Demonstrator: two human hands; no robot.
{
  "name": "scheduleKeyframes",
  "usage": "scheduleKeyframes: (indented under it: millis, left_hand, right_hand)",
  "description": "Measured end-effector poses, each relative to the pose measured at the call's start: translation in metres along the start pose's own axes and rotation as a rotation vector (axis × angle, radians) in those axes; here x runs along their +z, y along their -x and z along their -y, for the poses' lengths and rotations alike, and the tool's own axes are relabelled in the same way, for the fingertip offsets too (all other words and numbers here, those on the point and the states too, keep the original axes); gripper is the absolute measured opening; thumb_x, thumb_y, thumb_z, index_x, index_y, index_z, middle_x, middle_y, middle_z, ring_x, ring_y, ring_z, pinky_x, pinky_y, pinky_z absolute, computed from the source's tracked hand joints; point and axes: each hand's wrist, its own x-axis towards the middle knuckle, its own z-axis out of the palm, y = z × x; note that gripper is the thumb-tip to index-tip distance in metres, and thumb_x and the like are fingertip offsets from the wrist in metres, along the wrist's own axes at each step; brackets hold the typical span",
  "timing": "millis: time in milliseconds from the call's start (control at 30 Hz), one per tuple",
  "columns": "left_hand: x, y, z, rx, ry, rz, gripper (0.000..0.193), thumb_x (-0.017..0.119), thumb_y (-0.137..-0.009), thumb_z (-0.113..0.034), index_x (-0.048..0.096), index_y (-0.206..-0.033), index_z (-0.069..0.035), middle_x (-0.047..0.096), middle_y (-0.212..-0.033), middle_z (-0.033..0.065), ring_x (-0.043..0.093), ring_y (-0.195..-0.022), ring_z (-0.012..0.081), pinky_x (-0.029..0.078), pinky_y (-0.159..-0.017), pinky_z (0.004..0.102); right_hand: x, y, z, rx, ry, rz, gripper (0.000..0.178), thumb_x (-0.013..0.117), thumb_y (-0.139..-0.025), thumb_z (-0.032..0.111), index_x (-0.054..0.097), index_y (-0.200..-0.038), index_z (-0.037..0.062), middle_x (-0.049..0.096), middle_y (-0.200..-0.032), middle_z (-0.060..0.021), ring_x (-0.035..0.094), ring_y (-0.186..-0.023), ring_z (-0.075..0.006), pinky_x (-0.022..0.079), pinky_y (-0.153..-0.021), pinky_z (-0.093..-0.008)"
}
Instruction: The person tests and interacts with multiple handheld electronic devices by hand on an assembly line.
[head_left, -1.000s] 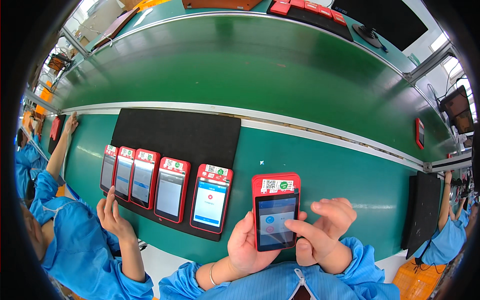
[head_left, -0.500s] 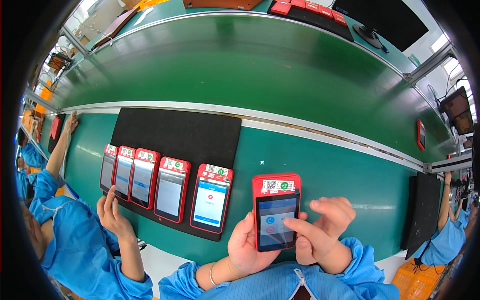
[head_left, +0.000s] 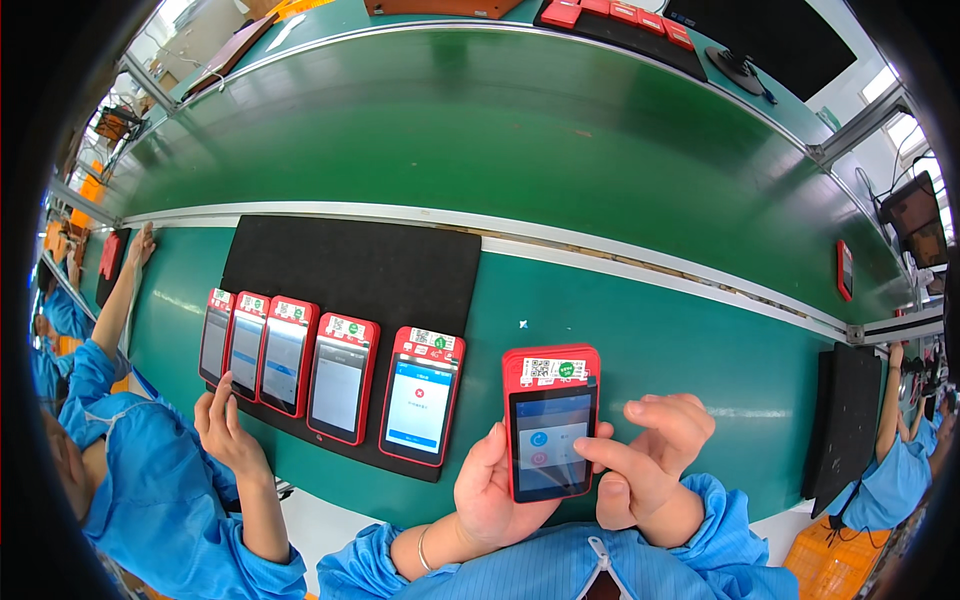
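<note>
My left hand [head_left: 490, 490] grips a red handheld touchscreen terminal [head_left: 552, 425] from below and along its left side. Its lit screen shows a pale pop-up box with a blue and a red round icon, and stickers cover its top. My right hand [head_left: 652, 460] is open beside it, holding nothing; the index finger points at the right part of the screen, touching or nearly so, with the other fingers bent. To the left, a terminal [head_left: 420, 405] displaying a red cross mark lies on a black mat [head_left: 350, 265]. Several similar terminals [head_left: 342, 380] lie in a row beyond it.
A co-worker's hand [head_left: 230, 430] reaches to the row of terminals at left. A raised metal rail [head_left: 620, 270] crosses behind the mat. Another red terminal [head_left: 845, 270] lies at far right, near a black mat [head_left: 840, 430]. A monitor [head_left: 770, 45] stands at the back.
My right index finger has drawn slightly to the right across or off the screen. The terminal in my left hand has barely shifted.
</note>
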Motion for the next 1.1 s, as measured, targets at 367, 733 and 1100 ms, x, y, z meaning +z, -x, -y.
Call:
scheduleKeyframes:
  millis: [367,733,1100]
  left_hand:
    - [-0.005,0.003,-0.002,-0.015,0.007,0.049,0.060,0.022,-0.101,-0.043,0.036,-0.144,-0.004,0.046,-0.141,0.0187,0.052,-0.123,0.0337,0.043,-0.103,0.0462]
    - [-0.012,0.007,-0.002,-0.186,0.180,0.377,0.073,0.029,-0.099,-0.055,0.024,-0.149,-0.002,0.038,-0.145,0.0252,0.050,-0.123,0.0329,0.040,-0.101,0.0434]
    - [-0.012,0.012,0.005,-0.364,0.467,0.673,0.063,0.025,-0.105,-0.045,0.014,-0.153,-0.006,0.033,-0.150,0.0225,0.041,-0.134,0.0282,0.032,-0.111,0.0401]
  right_hand:
    - [0.000,-0.004,0.003,0.004,0.005,0.065,0.028,0.052,-0.084,0.031,0.076,-0.093,0.0211,0.059,-0.109,-0.0058,0.050,-0.094,-0.0222,0.034,-0.083,-0.0383]
    - [0.029,-0.010,-0.024,0.471,-0.405,0.011,0.019,0.052,-0.090,0.012,0.067,-0.097,0.0042,0.051,-0.117,-0.0172,0.048,-0.107,-0.0286,0.037,-0.093,-0.0384]
    - [0.098,-0.051,0.003,-0.079,-0.318,0.525,0.028,0.054,-0.090,0.028,0.071,-0.106,0.0143,0.041,-0.138,-0.0143,0.035,-0.125,-0.0356,0.022,-0.105,-0.0462]
